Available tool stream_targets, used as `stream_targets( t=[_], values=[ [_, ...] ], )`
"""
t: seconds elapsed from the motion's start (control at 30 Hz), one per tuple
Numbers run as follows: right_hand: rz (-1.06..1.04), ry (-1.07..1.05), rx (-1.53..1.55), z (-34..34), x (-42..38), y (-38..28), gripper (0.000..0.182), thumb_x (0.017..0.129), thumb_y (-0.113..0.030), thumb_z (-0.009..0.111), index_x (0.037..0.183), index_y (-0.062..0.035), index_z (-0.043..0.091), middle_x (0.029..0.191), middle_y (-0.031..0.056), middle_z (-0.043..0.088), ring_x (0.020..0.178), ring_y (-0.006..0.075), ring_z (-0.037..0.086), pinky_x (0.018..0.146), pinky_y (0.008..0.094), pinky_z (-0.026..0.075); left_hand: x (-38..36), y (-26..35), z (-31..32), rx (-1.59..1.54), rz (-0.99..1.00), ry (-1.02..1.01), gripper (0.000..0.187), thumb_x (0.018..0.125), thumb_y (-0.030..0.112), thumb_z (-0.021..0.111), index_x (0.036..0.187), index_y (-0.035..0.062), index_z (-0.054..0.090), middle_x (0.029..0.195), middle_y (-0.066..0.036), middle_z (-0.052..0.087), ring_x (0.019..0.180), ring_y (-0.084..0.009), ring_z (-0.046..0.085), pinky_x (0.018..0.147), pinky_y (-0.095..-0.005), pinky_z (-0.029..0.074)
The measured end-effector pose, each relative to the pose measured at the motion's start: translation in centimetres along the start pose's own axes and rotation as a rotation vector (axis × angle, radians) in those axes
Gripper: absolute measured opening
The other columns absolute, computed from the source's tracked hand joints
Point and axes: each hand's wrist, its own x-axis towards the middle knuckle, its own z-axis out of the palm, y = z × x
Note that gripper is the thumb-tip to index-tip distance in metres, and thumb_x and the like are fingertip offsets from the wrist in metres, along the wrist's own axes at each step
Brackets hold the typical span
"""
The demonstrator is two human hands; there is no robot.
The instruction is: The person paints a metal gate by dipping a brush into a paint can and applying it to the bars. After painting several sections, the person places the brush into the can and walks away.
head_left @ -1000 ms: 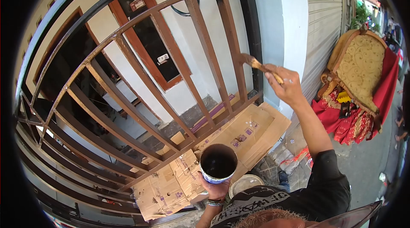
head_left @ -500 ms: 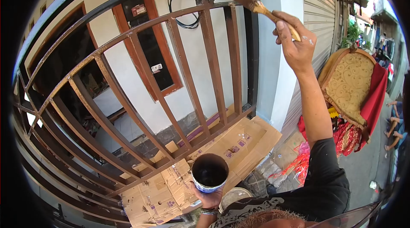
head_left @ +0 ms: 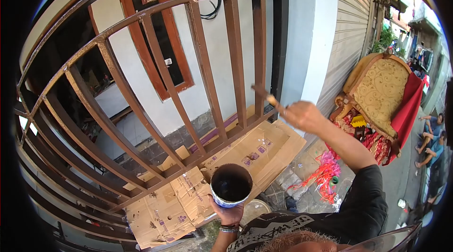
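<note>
Down from the top of the gate comes the brush (head_left: 265,95), which half a second ago was raised near the upper rail; now it sits at centre frame, its bristles against the lower part of the rightmost brown bar (head_left: 259,58). The right hand (head_left: 302,116) grips its handle with fingers closed, arm stretching up from the lower right. The left hand (head_left: 230,213), at bottom centre, has shifted little and cups the paint can (head_left: 231,185) from beneath, fingers curled round its base; dark paint fills the can. Behind both runs the gate (head_left: 141,72), curving across the left and centre of the frame. Cardboard (head_left: 245,155) lies flat on the ground under its lower rail. At right stands a gold chair (head_left: 382,91) draped in red cloth (head_left: 408,110).
</note>
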Motion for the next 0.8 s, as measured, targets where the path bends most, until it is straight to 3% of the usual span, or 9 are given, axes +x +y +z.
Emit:
stream_targets(
  t=[0.13, 0.2, 0.23, 0.27, 0.47, 0.6, 0.7, 0.8],
  values=[
    [0.098, 0.009, 0.171, -1.8, -0.5, -2.2, 0.038, 0.083, -0.011, 0.073, 0.119, -0.0034, 0.066, 0.066, 0.0032, 0.059, 0.054, 0.0179, 0.059, 0.050, 0.0337, 0.050, 0.2, 0.2, -0.3, 0.011, -0.014, -0.022, 0.079, 0.088, 0.073, 0.046, 0.146, 0.0190, 0.044, 0.143, -0.009, 0.052, 0.124, -0.0321, 0.057, 0.089, -0.0508, 0.056],
    [0.297, 0.316, 0.339, -1.9, 1.4, -0.5, 0.030, 0.087, -0.012, 0.072, 0.116, -0.0025, 0.070, 0.077, 0.0089, 0.069, 0.059, 0.0191, 0.065, 0.056, 0.0301, 0.054, -0.1, 0.4, 0.5, 0.040, -0.006, -0.035, 0.080, 0.090, 0.074, 0.041, 0.147, 0.0180, 0.045, 0.145, -0.008, 0.052, 0.129, -0.0314, 0.054, 0.100, -0.0517, 0.050],
    [0.565, 0.260, 0.514, -3.8, 2.6, -0.4, 0.026, 0.092, -0.013, 0.068, 0.115, 0.0000, 0.071, 0.083, 0.0102, 0.072, 0.063, 0.0162, 0.066, 0.059, 0.0269, 0.055, -0.2, 0.4, 0.9, 0.059, 0.000, -0.044, 0.081, 0.091, 0.075, 0.037, 0.147, 0.0173, 0.046, 0.146, -0.007, 0.052, 0.132, -0.0309, 0.052, 0.106, -0.0521, 0.045],
    [0.730, 0.300, 0.787, -4.2, 3.3, 0.3, 0.026, 0.097, -0.015, 0.063, 0.116, 0.0007, 0.070, 0.079, 0.0065, 0.069, 0.062, 0.0114, 0.062, 0.058, 0.0249, 0.052, -0.2, 0.3, 0.9, 0.064, 0.011, -0.031, 0.080, 0.091, 0.075, 0.037, 0.147, 0.0173, 0.046, 0.146, -0.007, 0.053, 0.132, -0.0302, 0.052, 0.107, -0.0500, 0.046],
    [0.901, 0.438, 0.785, -2.3, -1.3, 4.7, 0.029, 0.102, -0.021, 0.058, 0.117, 0.0013, 0.069, 0.077, 0.0059, 0.067, 0.063, 0.0082, 0.059, 0.057, 0.0228, 0.050, -0.9, 0.2, 0.7, 0.032, 0.034, -0.089, 0.082, 0.091, 0.075, 0.037, 0.149, 0.0173, 0.044, 0.147, -0.008, 0.052, 0.132, -0.0307, 0.053, 0.107, -0.0502, 0.045],
    [0.835, 0.524, 0.921, -2.7, -0.7, 3.6, 0.030, 0.103, -0.021, 0.058, 0.117, 0.0021, 0.068, 0.077, 0.0069, 0.067, 0.064, 0.0084, 0.059, 0.057, 0.0225, 0.049, -0.9, 0.7, -0.5, 0.016, -0.001, -0.102, 0.082, 0.091, 0.075, 0.038, 0.149, 0.0174, 0.043, 0.146, -0.009, 0.052, 0.131, -0.0311, 0.053, 0.106, -0.0505, 0.046],
    [0.783, 0.479, 0.916, -2.2, 2.0, 2.8, 0.029, 0.102, -0.021, 0.058, 0.117, 0.0022, 0.068, 0.077, 0.0066, 0.067, 0.064, 0.0084, 0.059, 0.057, 0.0228, 0.049, -0.6, 0.5, 0.4, 0.053, 0.013, -0.095, 0.083, 0.091, 0.076, 0.038, 0.149, 0.0175, 0.043, 0.147, -0.008, 0.052, 0.131, -0.0308, 0.053, 0.106, -0.0505, 0.047],
    [0.849, 0.384, 0.857, -0.3, -0.3, 2.5, 0.028, 0.102, -0.019, 0.058, 0.117, 0.0019, 0.068, 0.077, 0.0061, 0.067, 0.064, 0.0082, 0.060, 0.057, 0.0235, 0.050, -0.6, 0.3, 0.5, 0.010, 0.016, -0.060, 0.084, 0.088, 0.075, 0.045, 0.148, 0.0167, 0.043, 0.146, -0.009, 0.051, 0.129, -0.0308, 0.054, 0.100, -0.0509, 0.051]
  ],
)
